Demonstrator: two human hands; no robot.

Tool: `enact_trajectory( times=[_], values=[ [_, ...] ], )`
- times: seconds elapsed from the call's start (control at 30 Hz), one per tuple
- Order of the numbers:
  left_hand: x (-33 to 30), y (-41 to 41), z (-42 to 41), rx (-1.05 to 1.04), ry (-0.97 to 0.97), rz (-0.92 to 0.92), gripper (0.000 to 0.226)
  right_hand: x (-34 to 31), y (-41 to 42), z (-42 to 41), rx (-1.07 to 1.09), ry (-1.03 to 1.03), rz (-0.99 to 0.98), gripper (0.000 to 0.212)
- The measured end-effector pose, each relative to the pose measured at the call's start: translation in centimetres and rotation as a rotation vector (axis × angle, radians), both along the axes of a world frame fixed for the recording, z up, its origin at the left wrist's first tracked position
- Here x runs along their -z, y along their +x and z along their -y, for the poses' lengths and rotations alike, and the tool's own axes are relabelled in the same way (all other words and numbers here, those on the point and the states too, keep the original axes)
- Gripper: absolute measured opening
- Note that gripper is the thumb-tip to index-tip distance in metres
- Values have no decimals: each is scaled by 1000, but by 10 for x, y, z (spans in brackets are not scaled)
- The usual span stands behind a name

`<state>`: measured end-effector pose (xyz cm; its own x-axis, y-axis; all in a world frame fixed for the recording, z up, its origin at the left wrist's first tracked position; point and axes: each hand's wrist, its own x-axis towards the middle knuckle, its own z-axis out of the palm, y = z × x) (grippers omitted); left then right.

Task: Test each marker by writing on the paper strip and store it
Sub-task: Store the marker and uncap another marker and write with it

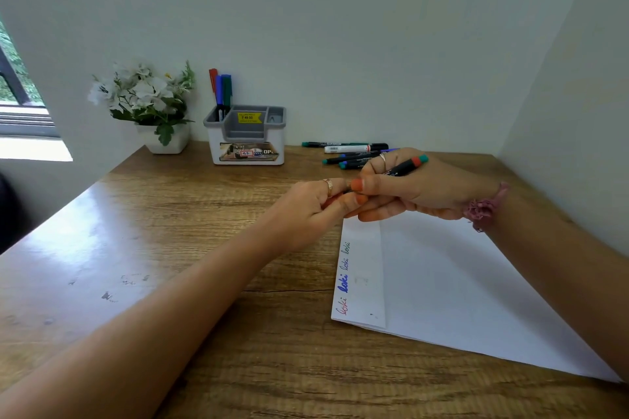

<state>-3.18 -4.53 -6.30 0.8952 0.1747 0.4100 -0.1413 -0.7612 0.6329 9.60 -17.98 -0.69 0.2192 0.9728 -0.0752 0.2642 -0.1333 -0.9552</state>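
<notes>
Marker (405, 167), black barrel w/ red band & teal end, clenched in right hand (418, 187), rear end poking out toward 2 o'clock past knuckles. Left hand (306, 211) closed on front end, orange-red bit visible between fingers at approx 9 o'clock of the right fist; prob. the cap, but can't tell if it's coming off or going on. Both hands touching, held just above far corner of paper strip (360, 269).

Step in hand, by judgement: cap handling betw. a write test & storing. Strip, i.e. folded left flap of white sheet, already carries four scribbles running toward 12 — red nearest, bold blue, then two thin ones. No mark seen yet that clearly matches this marker, so next move likely calls for cap pulled straight along barrel axis, tip lowered to free strip space past last scribble, at 6 o'clock of the hands. If cap is going on instead, needs firm push till seated, then carry to organizer.

Loose markers (354, 153) lying at 12 o'clock of the hands, near, apparently untested. Organizer (246, 143), grey-white, at 10 o'clock, well apart, w/ three stored markers (221, 88) upright in left compartment. Flower pot (163, 139) just beside it at 9 o'clock. All on wooden desk (170, 214).
</notes>
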Motion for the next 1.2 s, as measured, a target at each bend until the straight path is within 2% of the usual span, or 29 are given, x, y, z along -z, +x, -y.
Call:
enact_trajectory(
  times=[0.13,0.27,0.3,0.4,0.5,0.63,0.77,0.83,0.9,0.97,1.0,1.2],
  values=[
    [1,1,1,8,-1,-16,13,4,2,2,-31,9,-3,12],
    [4,0,-2,-9,-29,-55,42,7,6,4,-73,0,-40,19],
    [3,0,-4,-10,-27,-59,39,7,7,4,-73,-2,-51,24],
    [0,-1,-4,-55,11,-106,33,7,10,3,-6,22,-69,26],
    [2,-2,-8,-108,17,-187,50,10,14,1,91,58,-73,21],
    [5,-3,-14,-76,-25,-263,53,14,19,0,136,67,-64,20],
    [5,-8,-24,-42,-108,-336,70,12,33,7,182,111,-205,18],
    [4,-12,-30,-66,-139,-326,64,14,40,10,156,113,-281,19],
    [6,-13,-34,-105,-140,-283,47,19,44,11,146,131,-326,23],
    [9,-11,-36,-127,-77,-238,24,25,44,9,146,157,-336,23],
    [10,-9,-35,-119,-23,-243,20,28,43,7,143,168,-324,23],
    [12,-1,-28,11,191,-309,31,34,29,-4,104,191,-143,17]
  ],
)
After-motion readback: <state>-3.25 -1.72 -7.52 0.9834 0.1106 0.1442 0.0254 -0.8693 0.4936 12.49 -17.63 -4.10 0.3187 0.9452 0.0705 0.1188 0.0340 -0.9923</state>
